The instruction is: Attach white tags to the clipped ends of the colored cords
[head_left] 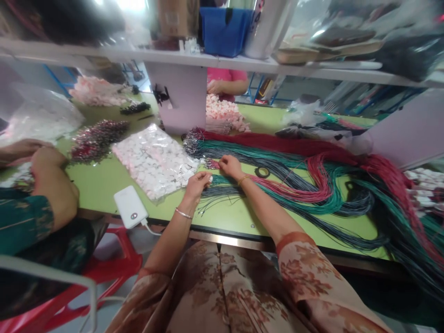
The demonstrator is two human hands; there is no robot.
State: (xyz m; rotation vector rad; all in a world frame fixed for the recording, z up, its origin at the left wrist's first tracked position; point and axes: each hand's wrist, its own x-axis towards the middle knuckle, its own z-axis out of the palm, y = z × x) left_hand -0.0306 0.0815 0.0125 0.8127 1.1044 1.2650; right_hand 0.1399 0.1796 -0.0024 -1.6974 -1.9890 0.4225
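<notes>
My left hand (197, 186) is closed in a pinch on a small white plastic connector (210, 179), near the ends of green and dark wires. Just right of it and farther back, my right hand (230, 166) has its fingertips closed at the red wires (267, 182), close to their metal-tipped ends (211, 163). How many wires it grips is too small to tell. Long green wires (333, 200) and dark grey wires (312, 219) run off to the right. Left of my hands lies a clear plastic bag (152, 162) full of white connectors.
A white power bank (130, 206) with a cable lies by the table's front edge. A tape roll (262, 172) sits among the wires. A co-worker's arms (52, 171) are at left, beside a heap of terminal-tipped pieces (99, 141). Overhead, a shelf (156, 56) holds a blue bin (226, 31).
</notes>
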